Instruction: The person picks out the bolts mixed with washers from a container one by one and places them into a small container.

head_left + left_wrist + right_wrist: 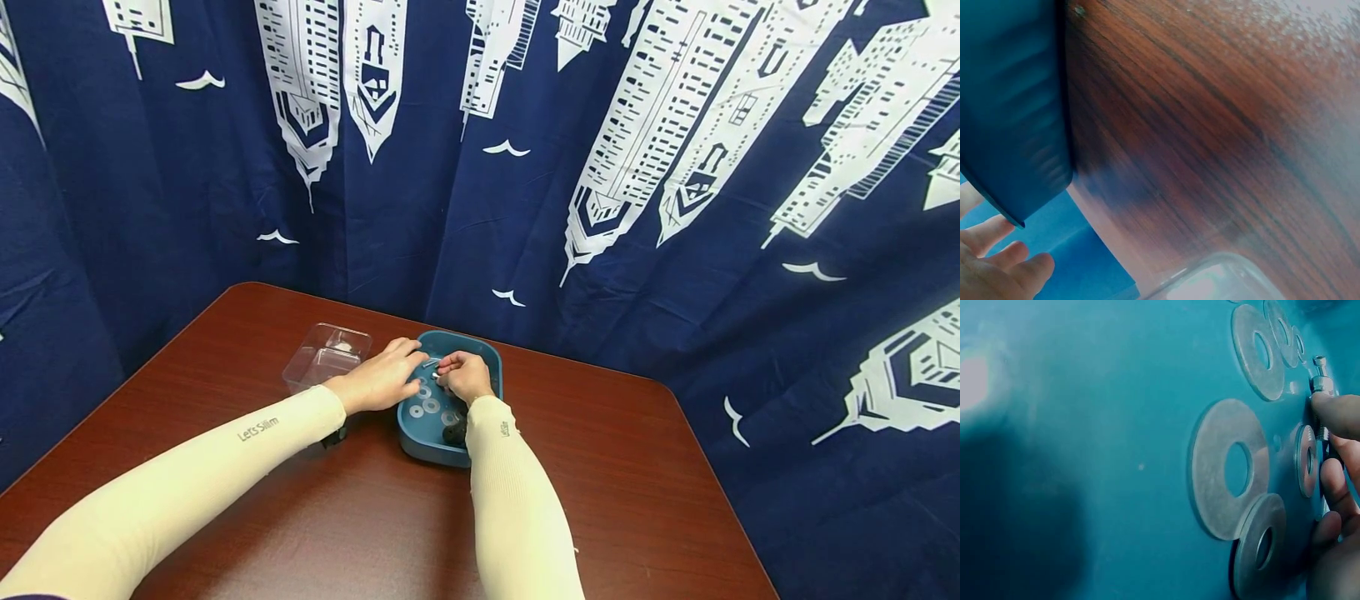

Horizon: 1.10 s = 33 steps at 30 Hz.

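My right hand (467, 379) reaches down into a blue tray (431, 455). Between its thumb and fingers it pinches a small metal bolt (1322, 383), whose lower part the fingers partly cover. Flat metal washers lie on the tray floor beside it, among them a large washer (1216, 469) and a smaller washer (1305, 460) close to the fingertips. At the tray's left side, my left hand (384, 377) has its fingers loosely extended over the rim, holding nothing. The left wrist view shows its fingertips (1035, 270) by the tray's rim.
A clear plastic container (300, 367) with compartments stands left of the tray, behind my left forearm. Both sit near the far edge of the brown wooden table (600, 467). A dark blue curtain (420, 217) with white building prints hangs right behind the table.
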Available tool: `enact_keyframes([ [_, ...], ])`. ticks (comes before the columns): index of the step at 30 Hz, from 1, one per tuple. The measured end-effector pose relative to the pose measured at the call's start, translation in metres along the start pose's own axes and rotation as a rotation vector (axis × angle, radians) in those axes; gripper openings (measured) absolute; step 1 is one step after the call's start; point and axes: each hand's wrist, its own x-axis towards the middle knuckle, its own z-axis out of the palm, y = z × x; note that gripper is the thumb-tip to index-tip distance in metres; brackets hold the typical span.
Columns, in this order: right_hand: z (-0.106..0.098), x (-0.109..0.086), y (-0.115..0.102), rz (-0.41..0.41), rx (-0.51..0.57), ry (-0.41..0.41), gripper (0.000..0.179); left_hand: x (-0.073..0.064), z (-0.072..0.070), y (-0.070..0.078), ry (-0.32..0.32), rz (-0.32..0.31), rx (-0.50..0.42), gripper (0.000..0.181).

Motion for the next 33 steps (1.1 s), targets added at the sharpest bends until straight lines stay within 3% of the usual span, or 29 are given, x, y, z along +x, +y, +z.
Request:
enact_keyframes([
  [10, -0.0008, 0.0029, 0.0020, 0.049, 0.067, -0.024, 0.026, 0.0013, 0.0017, -0.0008, -0.007, -0.003, 0.000, 0.048],
  [33, 0.0005, 0.0036, -0.0007, 0.084, 0.062, -0.017, 0.018, 0.0000, -0.0012, 0.0022, -0.027, -0.014, 0.004, 0.047],
])
